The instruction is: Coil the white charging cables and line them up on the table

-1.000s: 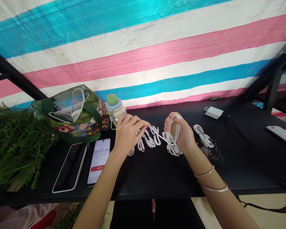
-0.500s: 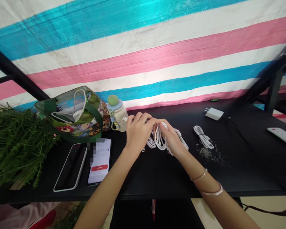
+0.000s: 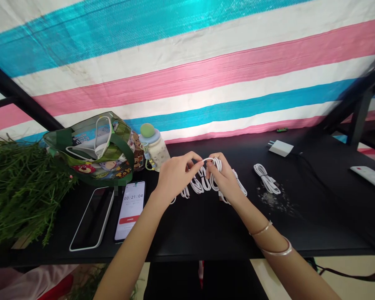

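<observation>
Striped sheeting [image 3: 187,75] in blue, white and pink fills the upper frame behind a black table [image 3: 200,237], where, at the centre of the frame, we find two bare hands at work on one white cable [image 3: 218,165]. Our right hand [image 3: 225,178] is curled closed around its gathered loops, thumb pressed over them; our left hand [image 3: 175,173] pinches a short arched length between thumb and forefinger, its other fingers loosely bent. We judge the step in hand to be winding that length onto the coil; the next move would call for a firm right-hand grip and the left hand guiding the strand round evenly. We cannot see the cable's ends. On the table we count six more white bundles, as best we can tell: four in a row [image 3: 196,185] left of the right hand, the leftmost mostly hidden; one [image 3: 240,183] partly covered behind that hand; and one, banded dark, lying alone [image 3: 266,179] right of centre. We count two phones at lower left, one with a dark screen [image 3: 92,218] and one showing a timer [image 3: 133,200], plus one patterned bag [image 3: 95,166] and one bottle [image 3: 158,152] left of centre, one charger [image 3: 280,148] at right, one white power strip [image 3: 371,177] at the right edge, and two bangles [image 3: 279,249] on our right forearm.
</observation>
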Demonstrator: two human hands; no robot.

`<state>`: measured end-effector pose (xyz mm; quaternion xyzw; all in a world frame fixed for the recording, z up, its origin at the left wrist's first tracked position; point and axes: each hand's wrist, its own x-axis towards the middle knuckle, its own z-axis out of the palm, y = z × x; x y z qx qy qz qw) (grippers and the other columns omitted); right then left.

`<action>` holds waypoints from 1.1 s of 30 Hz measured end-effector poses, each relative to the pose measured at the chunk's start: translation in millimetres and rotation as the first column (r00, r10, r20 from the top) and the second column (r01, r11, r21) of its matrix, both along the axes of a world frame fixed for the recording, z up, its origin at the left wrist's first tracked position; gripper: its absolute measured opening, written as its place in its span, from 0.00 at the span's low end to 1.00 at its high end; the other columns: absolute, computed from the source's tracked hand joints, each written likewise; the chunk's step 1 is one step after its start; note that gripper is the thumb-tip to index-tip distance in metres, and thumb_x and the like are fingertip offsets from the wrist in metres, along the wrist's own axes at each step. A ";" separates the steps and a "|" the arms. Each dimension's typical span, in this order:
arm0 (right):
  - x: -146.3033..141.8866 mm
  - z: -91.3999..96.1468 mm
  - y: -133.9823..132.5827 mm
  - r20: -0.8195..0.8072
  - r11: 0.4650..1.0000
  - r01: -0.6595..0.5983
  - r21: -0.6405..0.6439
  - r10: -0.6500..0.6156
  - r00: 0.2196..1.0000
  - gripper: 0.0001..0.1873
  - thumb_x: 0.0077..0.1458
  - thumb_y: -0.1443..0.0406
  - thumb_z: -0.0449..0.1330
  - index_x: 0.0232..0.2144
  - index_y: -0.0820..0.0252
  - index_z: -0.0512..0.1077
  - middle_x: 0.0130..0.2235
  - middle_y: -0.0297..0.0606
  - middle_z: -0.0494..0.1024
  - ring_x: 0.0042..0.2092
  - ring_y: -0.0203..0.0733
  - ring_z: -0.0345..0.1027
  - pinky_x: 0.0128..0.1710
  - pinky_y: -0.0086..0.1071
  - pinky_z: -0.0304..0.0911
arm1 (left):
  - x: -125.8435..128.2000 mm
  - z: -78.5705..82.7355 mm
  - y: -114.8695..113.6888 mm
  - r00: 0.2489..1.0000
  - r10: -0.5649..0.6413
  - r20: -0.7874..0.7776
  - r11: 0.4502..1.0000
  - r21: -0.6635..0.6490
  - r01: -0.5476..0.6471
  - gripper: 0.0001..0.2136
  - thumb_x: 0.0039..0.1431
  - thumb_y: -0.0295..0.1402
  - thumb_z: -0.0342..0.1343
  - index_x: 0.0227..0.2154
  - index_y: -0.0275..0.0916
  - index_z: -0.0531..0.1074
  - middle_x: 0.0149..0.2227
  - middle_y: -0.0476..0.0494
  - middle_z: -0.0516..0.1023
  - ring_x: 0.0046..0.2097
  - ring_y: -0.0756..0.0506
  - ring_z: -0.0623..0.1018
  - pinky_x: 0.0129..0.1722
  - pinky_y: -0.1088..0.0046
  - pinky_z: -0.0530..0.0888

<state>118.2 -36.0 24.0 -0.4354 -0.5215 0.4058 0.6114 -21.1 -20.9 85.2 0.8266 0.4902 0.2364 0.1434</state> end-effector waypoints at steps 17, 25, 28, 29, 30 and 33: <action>-2.7 -0.7 -1.3 -0.251 0.998 -0.046 -0.044 0.033 0.967 0.17 0.50 0.49 0.57 0.27 0.55 0.62 0.21 0.25 0.59 0.21 0.32 0.52 0.20 0.29 0.49 | 24.0 -35.4 -18.0 0.900 0.035 0.435 0.954 -0.284 0.100 0.03 0.54 0.30 0.55 0.27 0.40 0.72 0.22 0.55 0.73 0.25 0.52 0.72 0.28 0.78 0.65; -1.8 5.8 -3.5 -0.312 0.998 -0.043 -0.052 0.025 0.950 0.12 0.45 0.59 0.61 0.26 0.55 0.60 0.19 0.22 0.57 0.18 0.29 0.46 0.18 0.27 0.48 | 24.3 -30.5 -25.3 0.966 -0.103 0.236 0.986 -0.106 0.131 0.04 0.57 0.29 0.56 0.31 0.43 0.75 0.30 0.53 0.80 0.33 0.49 0.77 0.33 0.75 0.68; 0.3 9.7 -4.0 -0.389 0.999 -0.051 -0.008 0.044 0.920 0.09 0.45 0.61 0.58 0.26 0.54 0.60 0.19 0.23 0.57 0.19 0.31 0.49 0.19 0.27 0.48 | 21.3 -30.9 -24.9 0.958 -0.089 0.273 0.991 -0.070 0.112 0.07 0.59 0.29 0.53 0.35 0.46 0.75 0.31 0.55 0.80 0.33 0.50 0.77 0.34 0.76 0.68; 0.7 10.5 -4.0 -0.405 0.999 -0.052 0.014 0.053 0.913 0.09 0.44 0.61 0.58 0.26 0.54 0.60 0.19 0.23 0.57 0.20 0.31 0.50 0.19 0.27 0.49 | 21.2 -32.2 -24.5 0.962 -0.049 0.270 0.996 -0.064 0.068 0.07 0.59 0.29 0.53 0.36 0.46 0.74 0.29 0.55 0.80 0.32 0.50 0.77 0.33 0.77 0.68; 0.9 11.0 -4.1 -0.416 0.998 -0.052 0.035 0.062 0.907 0.09 0.44 0.60 0.57 0.26 0.54 0.60 0.20 0.24 0.57 0.20 0.32 0.52 0.20 0.28 0.50 | 21.5 -33.9 -24.1 0.967 -0.007 0.253 0.998 -0.056 0.022 0.06 0.59 0.30 0.53 0.36 0.45 0.73 0.28 0.55 0.79 0.31 0.50 0.77 0.31 0.77 0.68; -0.2 11.4 -4.7 -0.437 0.997 -0.033 0.074 0.062 0.897 0.08 0.45 0.60 0.56 0.27 0.54 0.61 0.21 0.25 0.59 0.21 0.33 0.55 0.22 0.29 0.54 | 24.3 -39.4 -23.5 0.986 0.061 0.158 0.998 -0.025 -0.057 0.05 0.57 0.34 0.55 0.36 0.44 0.70 0.27 0.55 0.79 0.32 0.49 0.77 0.30 0.76 0.67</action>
